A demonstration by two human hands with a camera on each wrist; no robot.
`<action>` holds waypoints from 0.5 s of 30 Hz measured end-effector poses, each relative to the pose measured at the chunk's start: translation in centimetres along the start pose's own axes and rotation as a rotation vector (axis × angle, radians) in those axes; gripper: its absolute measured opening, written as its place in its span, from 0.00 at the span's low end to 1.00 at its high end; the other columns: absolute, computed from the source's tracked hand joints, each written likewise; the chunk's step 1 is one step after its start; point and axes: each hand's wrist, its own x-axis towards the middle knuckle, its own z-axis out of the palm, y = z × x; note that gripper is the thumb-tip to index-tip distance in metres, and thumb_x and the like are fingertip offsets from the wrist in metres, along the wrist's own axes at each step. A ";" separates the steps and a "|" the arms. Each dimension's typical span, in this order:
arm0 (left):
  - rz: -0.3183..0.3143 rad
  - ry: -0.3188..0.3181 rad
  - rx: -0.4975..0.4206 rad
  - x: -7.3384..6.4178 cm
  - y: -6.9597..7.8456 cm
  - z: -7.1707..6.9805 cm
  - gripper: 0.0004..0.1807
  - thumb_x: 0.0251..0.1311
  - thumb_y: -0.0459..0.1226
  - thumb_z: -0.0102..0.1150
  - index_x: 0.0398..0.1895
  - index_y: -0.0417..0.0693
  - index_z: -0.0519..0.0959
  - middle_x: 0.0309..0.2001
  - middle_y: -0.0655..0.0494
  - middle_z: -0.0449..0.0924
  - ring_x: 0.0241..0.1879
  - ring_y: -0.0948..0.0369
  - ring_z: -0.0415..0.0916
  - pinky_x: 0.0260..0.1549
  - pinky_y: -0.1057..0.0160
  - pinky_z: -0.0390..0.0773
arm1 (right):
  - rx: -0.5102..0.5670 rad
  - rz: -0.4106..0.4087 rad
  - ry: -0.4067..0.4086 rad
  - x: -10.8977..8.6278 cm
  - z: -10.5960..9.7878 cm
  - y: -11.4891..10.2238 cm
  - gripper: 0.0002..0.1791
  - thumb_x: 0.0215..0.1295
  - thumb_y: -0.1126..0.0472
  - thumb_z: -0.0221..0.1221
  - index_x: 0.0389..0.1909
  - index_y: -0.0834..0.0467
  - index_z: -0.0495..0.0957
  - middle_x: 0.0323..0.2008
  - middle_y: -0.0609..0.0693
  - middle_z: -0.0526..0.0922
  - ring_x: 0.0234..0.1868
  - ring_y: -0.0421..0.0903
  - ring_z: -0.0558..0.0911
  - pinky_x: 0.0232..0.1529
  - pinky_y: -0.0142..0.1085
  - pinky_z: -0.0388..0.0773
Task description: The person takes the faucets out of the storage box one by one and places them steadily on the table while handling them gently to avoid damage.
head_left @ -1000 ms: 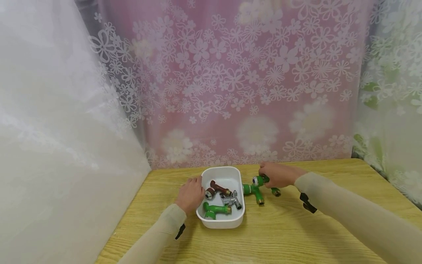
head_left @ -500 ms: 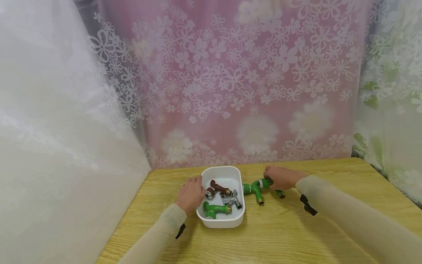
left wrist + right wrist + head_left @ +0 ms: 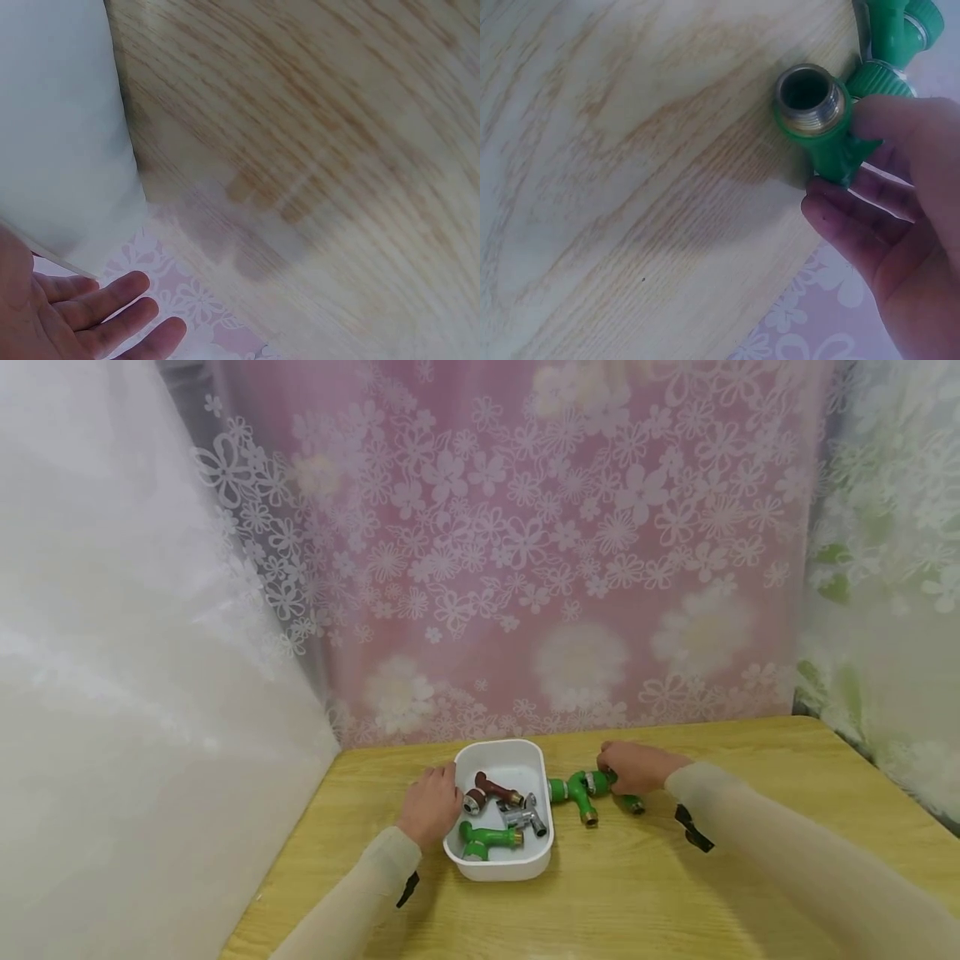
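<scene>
My left hand (image 3: pixel 429 806) rests at the left rim of a white plastic tub (image 3: pixel 504 870). In the left wrist view its fingers (image 3: pixel 120 330) stretch out fairly straight beside the tub wall, the thumb out of sight. My right hand (image 3: pixel 641 766) holds a green tap (image 3: pixel 832 154) on the table right of the tub; thumb and fingers pinch its body, and its threaded metal end faces the right wrist camera. Between tub and hand lies another green tap (image 3: pixel 582 797), end to end with the held one. A brown tap (image 3: pixel 495 789), chrome tap (image 3: pixel 525 816) and green tap (image 3: pixel 491 837) lie inside the tub.
The wooden table (image 3: pixel 637 893) carries everything. A pink flowered curtain (image 3: pixel 525 610) hangs along its back edge. White sheeting (image 3: pixel 150 652) closes the left side, and a pale leaf-patterned sheet (image 3: pixel 877 635) hangs at the right.
The right hand has moved slightly right and lowered its green tap beside the other green tap, turning the tap's round end. The left hand stays at the tub's rim.
</scene>
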 end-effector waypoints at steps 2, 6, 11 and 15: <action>0.001 0.000 0.001 -0.2 -0.1 0.1 0.22 0.71 0.39 0.50 0.63 0.38 0.71 0.50 0.43 0.81 0.52 0.48 0.79 0.41 0.46 0.84 | 0.004 0.010 -0.003 0.0 0.2 -0.1 0.09 0.63 0.63 0.67 0.42 0.56 0.81 0.41 0.48 0.77 0.35 0.40 0.76 0.36 0.39 0.75; 0.002 -0.004 0.002 -0.3 -0.3 0.4 0.21 0.72 0.40 0.49 0.63 0.39 0.71 0.50 0.44 0.81 0.51 0.49 0.78 0.41 0.47 0.84 | -0.002 0.014 0.006 0.0 0.6 -0.2 0.10 0.62 0.61 0.68 0.43 0.56 0.82 0.41 0.47 0.77 0.36 0.41 0.77 0.38 0.40 0.77; -0.002 -0.002 0.004 -0.1 -0.2 0.5 0.21 0.72 0.40 0.49 0.62 0.39 0.71 0.49 0.45 0.81 0.51 0.50 0.78 0.41 0.47 0.84 | -0.036 0.028 0.015 -0.1 0.4 -0.2 0.13 0.62 0.56 0.69 0.45 0.54 0.82 0.43 0.47 0.78 0.36 0.40 0.78 0.38 0.42 0.78; -0.011 -0.007 -0.003 0.2 -0.2 0.1 0.21 0.72 0.40 0.50 0.62 0.38 0.71 0.50 0.44 0.81 0.51 0.49 0.79 0.42 0.47 0.83 | -0.078 0.046 0.010 -0.1 -0.3 -0.3 0.20 0.61 0.50 0.70 0.51 0.53 0.82 0.51 0.52 0.79 0.39 0.43 0.81 0.40 0.45 0.80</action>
